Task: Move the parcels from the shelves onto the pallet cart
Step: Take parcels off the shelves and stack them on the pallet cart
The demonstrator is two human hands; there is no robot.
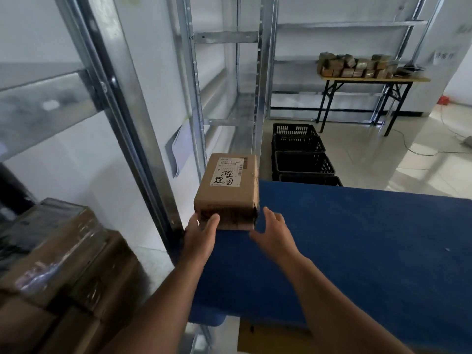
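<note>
Parcel point(227, 190): brown carton at the left edge of the blue pallet cart deck point(357, 238), 12 o'clock from both hands; appears to rest on the deck, slightly overhanging the edge.
Long axis: runs 6 to 12 o'clock, away from the wearer; label face up, label end at the far side.
Left hand point(199, 233): on the near left corner, thumb curled against the near face, pinching the carton.
Right hand point(272, 231): fingers apart and relaxed, just beside the near right corner; contact not confirmed.
Reason for hold: near-end grip at both corners suits sliding the carton square onto the deck; judged a set-down step.
Shelf upright point(122, 123): at 10 o'clock, beside the deck.
Taped cartons point(63, 264): at 8 o'clock, stacked, blurred.
Black crates point(301, 154): at 1 o'clock, on the floor beyond the deck.
</note>
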